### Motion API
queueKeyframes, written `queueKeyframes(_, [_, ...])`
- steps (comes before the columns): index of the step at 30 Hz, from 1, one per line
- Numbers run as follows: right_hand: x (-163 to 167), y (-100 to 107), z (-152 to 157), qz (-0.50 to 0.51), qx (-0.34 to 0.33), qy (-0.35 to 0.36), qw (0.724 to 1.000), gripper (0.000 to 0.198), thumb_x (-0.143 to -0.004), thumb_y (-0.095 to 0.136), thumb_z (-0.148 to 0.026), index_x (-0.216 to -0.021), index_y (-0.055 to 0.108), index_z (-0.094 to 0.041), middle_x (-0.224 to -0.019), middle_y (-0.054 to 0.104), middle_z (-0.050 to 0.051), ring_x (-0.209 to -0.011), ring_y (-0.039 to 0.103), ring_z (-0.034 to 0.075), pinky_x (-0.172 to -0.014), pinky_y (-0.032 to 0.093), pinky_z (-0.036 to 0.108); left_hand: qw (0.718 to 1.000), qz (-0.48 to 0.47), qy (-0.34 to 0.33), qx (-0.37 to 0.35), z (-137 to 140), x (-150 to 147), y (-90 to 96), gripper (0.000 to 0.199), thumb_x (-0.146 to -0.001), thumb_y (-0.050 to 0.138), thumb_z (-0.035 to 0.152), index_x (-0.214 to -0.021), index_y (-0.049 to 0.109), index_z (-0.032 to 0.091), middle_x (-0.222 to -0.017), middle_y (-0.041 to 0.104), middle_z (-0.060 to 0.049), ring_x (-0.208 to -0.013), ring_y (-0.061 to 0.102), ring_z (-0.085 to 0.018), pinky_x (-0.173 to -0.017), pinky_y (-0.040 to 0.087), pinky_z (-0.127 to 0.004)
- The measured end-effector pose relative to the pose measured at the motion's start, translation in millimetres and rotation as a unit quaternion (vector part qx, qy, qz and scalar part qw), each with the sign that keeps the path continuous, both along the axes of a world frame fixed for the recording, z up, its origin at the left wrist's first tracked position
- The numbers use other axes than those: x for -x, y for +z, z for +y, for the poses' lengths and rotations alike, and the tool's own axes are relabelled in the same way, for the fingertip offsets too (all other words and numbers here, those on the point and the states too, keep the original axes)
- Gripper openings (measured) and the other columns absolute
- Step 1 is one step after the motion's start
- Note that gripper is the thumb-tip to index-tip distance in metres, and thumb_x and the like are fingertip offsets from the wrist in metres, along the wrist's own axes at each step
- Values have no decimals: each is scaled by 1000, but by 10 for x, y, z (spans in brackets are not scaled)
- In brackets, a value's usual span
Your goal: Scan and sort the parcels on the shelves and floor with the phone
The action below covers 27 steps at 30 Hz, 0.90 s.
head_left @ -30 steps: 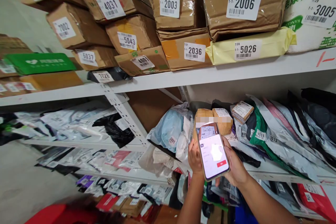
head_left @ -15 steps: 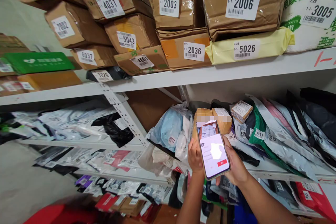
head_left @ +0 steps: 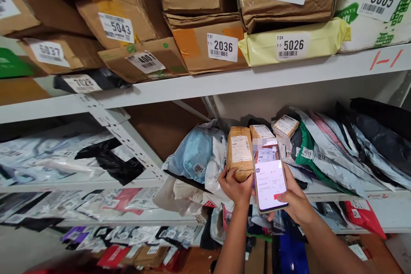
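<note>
Head view: right hand (head_left: 297, 201) grips phone (head_left: 270, 182), thumb (head_left: 285, 197) now over screen (head_left: 269, 175); left hand (head_left: 236, 186) clasps parcel (head_left: 240, 152).

White shelving (head_left: 192, 87) (its upright (head_left: 126, 139) slotted) fronts a pale wall (head_left: 257, 105) above a grey floor (head_left: 19, 244).

Colour record: browns and whites dominate, with scattered brights.
Phone (head_left: 271, 180): white lower screen, red button (head_left: 277, 197). Parcel (head_left: 240, 154) beside it: tan-brown, white label with dark print. Bundle (head_left: 194, 150): pale blue. Mailer (head_left: 305, 147): green. Pouch (head_left: 364, 216): red. Flat packet (head_left: 261, 52): pale yellow. Box 2036 (head_left: 205, 49): brown with orange patches. Sack (head_left: 388, 30): white, green lettering. Shelf edge (head_left: 180, 89): white, red strokes (head_left: 385, 59).
</note>
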State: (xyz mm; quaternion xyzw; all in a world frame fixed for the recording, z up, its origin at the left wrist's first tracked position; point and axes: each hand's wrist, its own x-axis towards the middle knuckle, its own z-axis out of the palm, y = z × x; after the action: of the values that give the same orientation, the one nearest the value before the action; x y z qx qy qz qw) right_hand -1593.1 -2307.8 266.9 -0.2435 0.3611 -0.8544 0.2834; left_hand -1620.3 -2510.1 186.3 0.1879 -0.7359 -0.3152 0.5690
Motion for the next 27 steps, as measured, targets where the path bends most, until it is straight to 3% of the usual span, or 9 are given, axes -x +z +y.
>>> queueKeyframes(3, [-17, -39, 38, 20, 6, -34, 999, 107, -73, 63, -13, -158, 6, -39, -131, 65, 8, -98, 71, 31, -49, 57, 29, 995, 84, 36, 39, -73, 1, 66, 43, -59, 80, 32, -94, 59, 23, -107, 51, -4, -104, 57, -28, -93, 50, -51])
queueKeyframes(6, [-43, -63, 66, 31, 10, -69, 997, 98, -75, 64, -12, -156, 17, -39, -132, 64, 8, -99, 71, 31, -51, 59, 31, 991, 114, 24, 66, -155, -95, 87, 42, -56, 82, 31, -91, 61, 23, -100, 52, -1, -95, 59, -25, -85, 53, -48])
queueKeyframes(10, [-106, -113, 101, 19, 10, -118, 993, 90, -76, 69, -16, -153, 28, -38, -137, 62, 8, -96, 71, 30, -50, 58, 30, 988, 130, 4, 83, -240, -334, 31, 43, -53, 84, 27, -89, 61, 25, -99, 54, 0, -97, 61, -26, -96, 51, -56])
queueKeyframes(16, [-241, -212, 141, -43, -15, -215, 975, 102, -72, 68, -15, -157, 18, -38, -124, 70, 9, -81, 72, 28, -46, 56, 31, 975, 140, -66, 158, -325, -719, -62, 50, -54, 86, 18, -96, 60, 27, -104, 54, 1, -96, 60, -22, -108, 46, -60])
queueKeyframes(20, [-339, -228, 132, -77, -19, -265, 961, 105, -68, 64, -13, -158, 17, -36, -117, 73, 9, -82, 72, 30, -44, 54, 30, 963, 134, -101, 211, -407, -893, -42, 48, -58, 86, 16, -95, 59, 24, -108, 54, -1, -102, 59, -20, -113, 41, -59])
queueKeyframes(23, [-410, -270, 151, -94, -28, -298, 950, 107, -68, 64, -13, -160, 13, -35, -117, 74, 10, -91, 72, 34, -44, 52, 29, 961, 134, -116, 214, -443, -978, 3, 46, -58, 86, 15, -94, 59, 24, -109, 55, -1, -102, 60, -20, -113, 42, -59])
queueKeyframes(27, [-497, -378, 243, -98, -21, -341, 935, 109, -69, 64, -12, -160, 9, -34, -115, 75, 11, -97, 72, 36, -43, 50, 27, 964, 151, -151, 157, -474, -1037, 27, 45, -55, 86, 16, -91, 60, 24, -104, 56, 0, -95, 62, -20, -104, 51, -57])
